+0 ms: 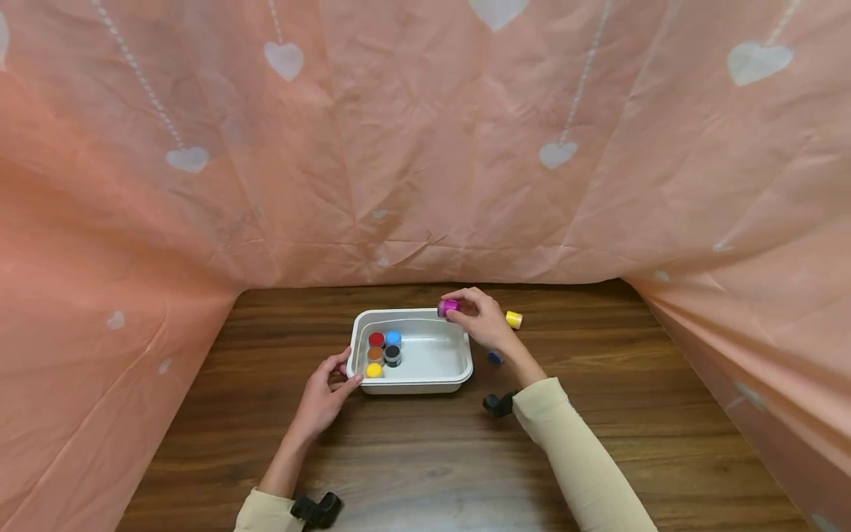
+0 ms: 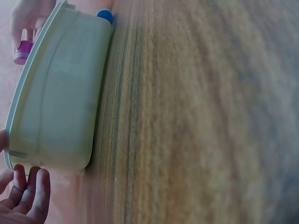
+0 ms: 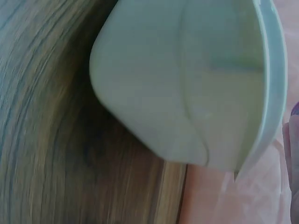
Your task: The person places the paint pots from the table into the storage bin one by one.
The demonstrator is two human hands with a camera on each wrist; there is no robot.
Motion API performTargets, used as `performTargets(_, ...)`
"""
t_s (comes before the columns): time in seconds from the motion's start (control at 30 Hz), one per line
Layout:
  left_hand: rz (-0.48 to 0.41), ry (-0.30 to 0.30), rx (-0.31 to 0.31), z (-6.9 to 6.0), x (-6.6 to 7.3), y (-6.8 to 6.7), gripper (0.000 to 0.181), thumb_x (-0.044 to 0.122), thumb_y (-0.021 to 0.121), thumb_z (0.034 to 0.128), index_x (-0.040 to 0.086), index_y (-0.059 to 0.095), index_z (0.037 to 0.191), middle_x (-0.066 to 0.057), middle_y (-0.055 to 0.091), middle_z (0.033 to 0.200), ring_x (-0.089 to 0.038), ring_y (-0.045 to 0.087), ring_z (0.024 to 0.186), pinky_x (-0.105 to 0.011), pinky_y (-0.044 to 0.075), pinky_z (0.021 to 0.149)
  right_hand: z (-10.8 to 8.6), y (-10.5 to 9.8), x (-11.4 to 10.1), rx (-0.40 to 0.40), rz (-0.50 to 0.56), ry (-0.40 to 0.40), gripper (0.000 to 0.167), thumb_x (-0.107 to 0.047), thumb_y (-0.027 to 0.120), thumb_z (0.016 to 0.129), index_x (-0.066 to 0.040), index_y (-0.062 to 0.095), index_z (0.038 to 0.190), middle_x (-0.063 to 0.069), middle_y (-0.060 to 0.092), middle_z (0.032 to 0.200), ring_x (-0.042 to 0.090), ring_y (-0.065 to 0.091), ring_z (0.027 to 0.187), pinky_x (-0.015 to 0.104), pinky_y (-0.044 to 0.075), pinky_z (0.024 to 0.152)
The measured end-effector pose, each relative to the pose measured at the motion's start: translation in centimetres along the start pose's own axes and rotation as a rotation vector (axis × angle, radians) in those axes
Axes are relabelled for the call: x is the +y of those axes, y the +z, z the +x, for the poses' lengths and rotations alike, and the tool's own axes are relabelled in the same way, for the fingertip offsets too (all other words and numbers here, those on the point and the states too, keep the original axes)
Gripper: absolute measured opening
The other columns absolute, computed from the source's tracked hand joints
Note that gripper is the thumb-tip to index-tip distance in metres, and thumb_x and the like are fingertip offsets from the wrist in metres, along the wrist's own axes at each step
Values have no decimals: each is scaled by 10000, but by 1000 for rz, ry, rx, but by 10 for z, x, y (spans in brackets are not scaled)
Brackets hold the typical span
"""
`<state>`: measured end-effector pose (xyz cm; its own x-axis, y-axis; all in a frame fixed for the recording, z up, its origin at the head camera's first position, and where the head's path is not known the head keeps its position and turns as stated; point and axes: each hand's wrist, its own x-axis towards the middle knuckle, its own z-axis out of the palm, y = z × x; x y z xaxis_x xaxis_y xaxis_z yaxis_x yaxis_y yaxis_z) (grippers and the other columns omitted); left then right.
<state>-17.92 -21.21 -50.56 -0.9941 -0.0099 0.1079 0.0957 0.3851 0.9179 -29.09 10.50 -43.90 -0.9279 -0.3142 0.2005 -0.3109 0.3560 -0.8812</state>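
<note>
Jar in magenta is pinched between the thumb and fingers of the right hand, above the far rim of the white tray. Left of and nearer than that hand, inside the tray, stand a red jar, light-blue jar, orange jar, black jar and yellow jar, grouped close to the left hand, which grips the tray's left end, thumb at the near rim. Just right of the right hand, a second yellow jar rests on the table; a blue lid shows beside the right wrist. Beyond both hands hangs a pink curtain with pale hearts.
</note>
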Motion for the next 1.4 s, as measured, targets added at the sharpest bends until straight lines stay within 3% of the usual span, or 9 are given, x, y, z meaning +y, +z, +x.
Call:
performTargets(0.13,10,-27,2,-3,-1,-2,606,105,749,957,-1,507,1502,-153,547,1141,-271,542,1106,-312,592,938,-1,10,-2,-32,57,-6,312,-141,743,969,-35,704,1259,184,688,1244,314,692,1041,240,566,801)
performTargets(0.37,6,-17,7,-1,0,0,598,101,750,956,5,516,1497,-157,556,1148,-275,543,1113,-276,595,906,2,17,-8,-28,10,-30,344,-118,845,872,-73,720,1189,143,707,1189,276,680,1025,389,575,895)
performTargets(0.63,7,-1,9,4,1,1,599,114,746,962,8,512,1503,-154,569,1152,-261,548,1108,-274,587,929,4,28,-15,-55,2,-34,335,-132,850,871,-102,704,1171,111,692,1159,249,667,1022,320,579,896)
performTargets(0.87,-10,-28,-9,2,2,0,603,129,736,972,22,497,1516,-165,558,1194,-272,538,1150,-356,577,978,3,41,-17,-120,38,-29,407,-111,818,899,-88,676,1280,125,645,1282,304,641,1107,396,596,952)
performTargets(1.0,-6,-45,-7,0,3,0,604,128,727,978,18,487,1521,-174,545,1212,-283,530,1177,-373,570,987,3,49,-16,-126,16,-27,397,-123,809,909,-101,693,1288,119,626,1271,331,638,1142,423,585,967)
performTargets(1.23,11,-83,-4,-2,12,2,593,60,698,986,-24,463,1523,-214,535,1213,-330,526,1199,-390,562,998,3,59,-14,-134,15,-46,385,-137,825,897,-61,713,1258,124,660,1220,302,645,1095,449,575,980)
performTargets(1.4,18,-64,-3,-2,10,3,587,102,711,985,5,485,1518,-193,544,1212,-309,542,1198,-356,567,984,2,64,-13,-132,-42,-93,376,-154,846,876,-69,732,1224,96,707,1170,217,617,985,484,557,936)
